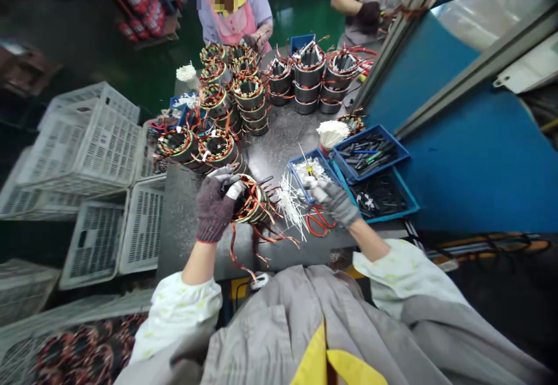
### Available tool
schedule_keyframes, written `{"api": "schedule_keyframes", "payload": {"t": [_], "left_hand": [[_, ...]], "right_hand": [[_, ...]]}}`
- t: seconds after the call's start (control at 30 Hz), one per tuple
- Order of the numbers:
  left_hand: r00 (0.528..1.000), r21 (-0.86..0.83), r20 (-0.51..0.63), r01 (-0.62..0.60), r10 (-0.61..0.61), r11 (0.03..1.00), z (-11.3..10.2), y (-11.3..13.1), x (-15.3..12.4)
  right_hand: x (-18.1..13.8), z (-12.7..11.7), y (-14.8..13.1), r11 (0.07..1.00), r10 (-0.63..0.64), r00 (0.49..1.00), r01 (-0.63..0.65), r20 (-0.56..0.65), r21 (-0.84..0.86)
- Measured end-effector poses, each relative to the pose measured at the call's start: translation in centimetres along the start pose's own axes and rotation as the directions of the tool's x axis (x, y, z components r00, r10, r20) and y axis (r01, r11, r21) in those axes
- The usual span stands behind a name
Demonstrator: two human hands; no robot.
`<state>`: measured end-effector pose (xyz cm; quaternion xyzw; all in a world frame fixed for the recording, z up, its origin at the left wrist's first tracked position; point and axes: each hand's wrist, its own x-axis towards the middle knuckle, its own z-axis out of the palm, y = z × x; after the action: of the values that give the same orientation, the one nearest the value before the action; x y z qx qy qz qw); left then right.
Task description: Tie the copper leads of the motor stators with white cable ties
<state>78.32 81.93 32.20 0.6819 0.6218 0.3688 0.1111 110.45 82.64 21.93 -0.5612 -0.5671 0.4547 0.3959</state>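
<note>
My left hand (215, 205), in a dark knit glove with whitish fingertips, grips the left rim of a motor stator (255, 202). The stator lies tilted on the table, its orange-red leads hanging toward the front edge. My right hand (335, 199), in a grey glove, is over a blue tray of small white pieces (320, 164). Its fingers are closed around a slim tool (309, 168) with a yellow part and a thin shaft pointing up; its lower end is hidden. Red-handled scissors (320, 222) lie beside that hand. Thin white ties (290, 202) are scattered between stator and tray.
Stacked stators (250, 97) stand at the back left, more stators (309, 77) at the back. Blue bins (370, 149) of dark sleeves are at right, near a tub of white ties (332, 135). White crates (104, 135) flank the left side. Two people work across the table.
</note>
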Motion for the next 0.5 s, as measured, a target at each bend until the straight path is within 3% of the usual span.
{"api": "schedule_keyframes", "payload": {"t": [0.1,0.17,0.5], "left_hand": [[1.000,-0.003,0.010,-0.008,0.008,1.000,-0.1,0.1,-0.1],[1.000,-0.023,0.009,-0.008,0.008,1.000,-0.1,0.1,-0.1],[1.000,-0.023,0.004,0.011,-0.011,1.000,-0.1,0.1,0.0]], "right_hand": [[2.3,5.7,-3.0,0.994,-0.030,0.998,0.024,0.055,0.110],[3.5,7.4,-4.1,0.988,-0.041,0.997,0.030,0.066,0.150],[5.9,7.5,-5.7,0.962,-0.238,0.932,0.265,0.272,-0.065]]}}
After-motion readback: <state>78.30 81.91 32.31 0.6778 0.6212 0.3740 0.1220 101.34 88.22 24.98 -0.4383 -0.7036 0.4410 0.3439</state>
